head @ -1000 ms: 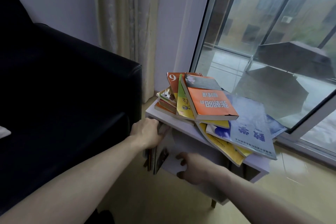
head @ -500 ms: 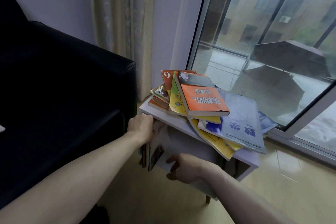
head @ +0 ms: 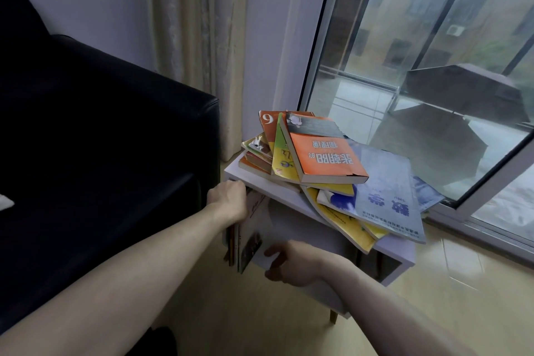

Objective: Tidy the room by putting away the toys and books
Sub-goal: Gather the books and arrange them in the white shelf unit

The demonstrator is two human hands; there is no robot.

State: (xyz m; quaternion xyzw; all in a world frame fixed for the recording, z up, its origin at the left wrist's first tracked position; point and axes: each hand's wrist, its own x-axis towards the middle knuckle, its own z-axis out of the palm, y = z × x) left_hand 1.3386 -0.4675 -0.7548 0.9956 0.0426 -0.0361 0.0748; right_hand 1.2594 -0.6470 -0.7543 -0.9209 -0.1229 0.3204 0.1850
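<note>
books (head: 245,237) stand upright in the open compartment under a small white side table (head: 271,192), pressed against its left wall, their spines and cover edges showing. the left hand (head: 229,199) is at the top of these standing books, just beneath the table's front edge; its fingers curl over them out of sight, so the grip looks closed on the books. the right hand (head: 291,263) is lower, at the front bottom of the same books, thumb and fingers curled against the outermost cover.

on the worktop above lies a loose, slanted pile of books (head: 332,179). an orange paperback (head: 323,153) with chinese lettering tops it, over a yellow-green book, an orange one marked 6, and a pale blue workbook (head: 387,196) that overhangs the right edge along with a bent yellow one.

the table stands on a pale tiled floor (head: 260,312), one wooden leg visible. a dark blue sofa (head: 101,139) sits just beside it on the left. behind are a beige curtain (head: 196,37) and a lilac wall, and to the right a large sliding window (head: 419,66) looking out on buildings.
</note>
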